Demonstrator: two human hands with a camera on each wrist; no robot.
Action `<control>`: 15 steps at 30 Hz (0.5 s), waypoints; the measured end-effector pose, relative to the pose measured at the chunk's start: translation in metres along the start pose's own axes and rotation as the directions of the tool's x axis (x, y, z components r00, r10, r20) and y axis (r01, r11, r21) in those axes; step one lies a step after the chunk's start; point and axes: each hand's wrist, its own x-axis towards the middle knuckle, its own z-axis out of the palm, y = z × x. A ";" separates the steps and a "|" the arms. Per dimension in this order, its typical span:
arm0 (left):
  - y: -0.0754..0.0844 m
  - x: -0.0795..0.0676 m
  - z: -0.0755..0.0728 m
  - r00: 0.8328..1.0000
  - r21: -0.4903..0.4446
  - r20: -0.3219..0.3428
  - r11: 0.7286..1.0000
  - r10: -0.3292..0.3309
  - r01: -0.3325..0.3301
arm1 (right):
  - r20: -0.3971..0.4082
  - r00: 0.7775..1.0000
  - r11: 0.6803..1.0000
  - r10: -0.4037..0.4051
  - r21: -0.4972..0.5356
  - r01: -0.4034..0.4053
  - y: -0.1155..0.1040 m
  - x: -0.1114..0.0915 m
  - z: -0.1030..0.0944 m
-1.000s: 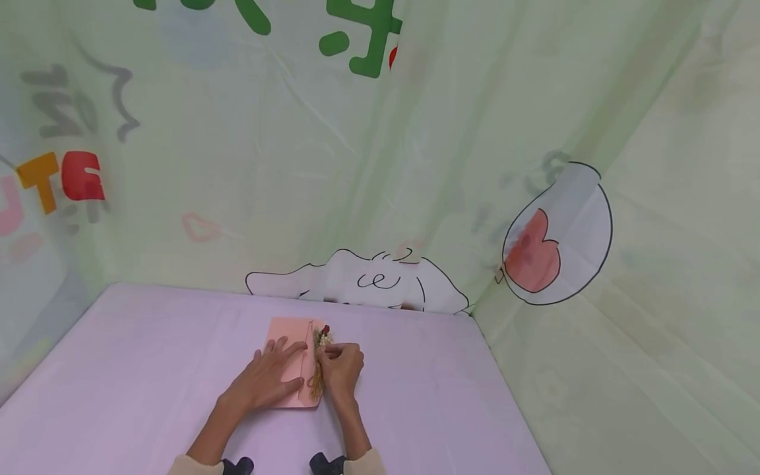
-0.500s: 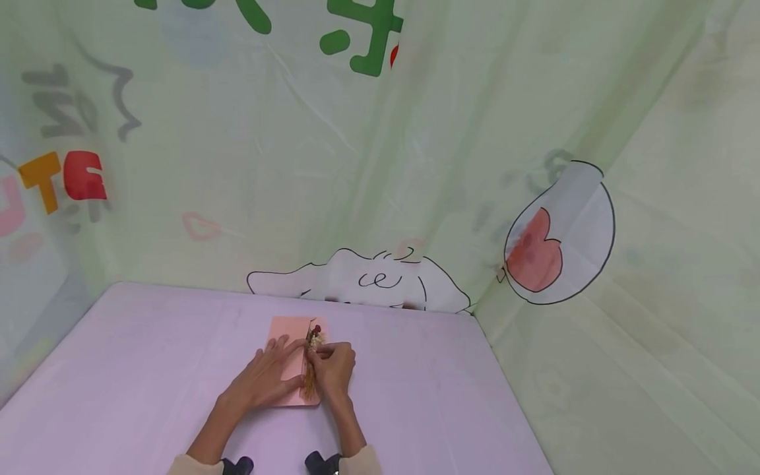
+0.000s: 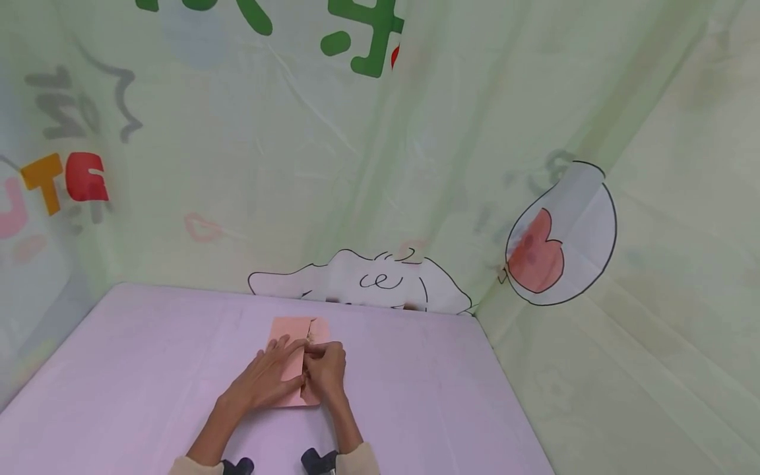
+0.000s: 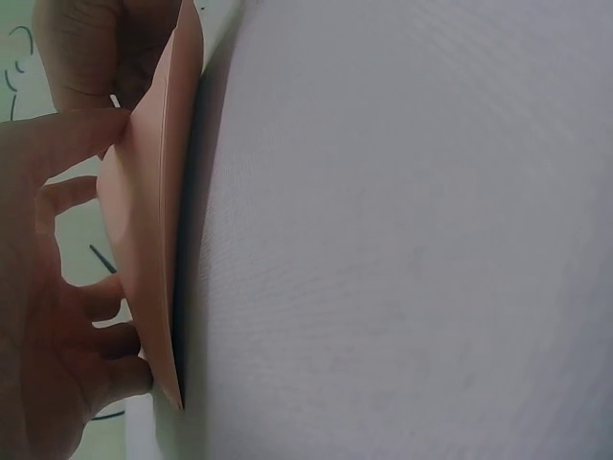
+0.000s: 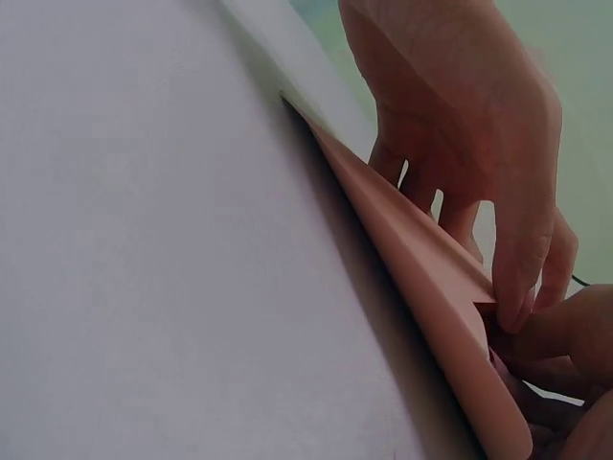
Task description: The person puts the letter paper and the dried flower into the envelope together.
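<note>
A pink envelope (image 3: 292, 326) lies on the table with its flap side up. My left hand (image 3: 268, 373) rests spread across it, thumb and index finger at the edge of the opening; in the left wrist view the fingertips press on the envelope (image 4: 144, 196). Thumb and fingers of my right hand (image 3: 328, 371) pinch a small bunch of dried flowers (image 3: 311, 337) at the opening. Most of the bunch is hidden inside the envelope and behind the fingers. In the right wrist view, the right hand (image 5: 575, 326) reaches into the gap of the envelope (image 5: 407, 251).
The table (image 3: 439, 396) has a pale lilac cover. A light green printed curtain (image 3: 285, 165) hangs along its back edge and at the sides. Dark camera mounts (image 3: 239, 466) sit at both wrists, near the beige sleeves (image 3: 358, 460).
My right hand has moved left with the dried flowers, from beside the flap into the envelope's opening. The flowers are now mostly out of sight. My left hand has stayed on the envelope.
</note>
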 end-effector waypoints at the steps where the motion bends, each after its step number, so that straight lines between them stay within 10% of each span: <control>1: 0.000 0.000 0.000 1.000 0.002 -0.002 1.000 0.001 -0.001 | 0.006 1.000 1.000 0.002 -0.002 -0.002 0.002 0.001 0.002; 15: 0.001 -0.001 -0.001 1.000 0.004 0.015 1.000 -0.003 0.003 | 0.092 0.996 1.000 0.002 -0.017 0.000 0.011 0.008 0.005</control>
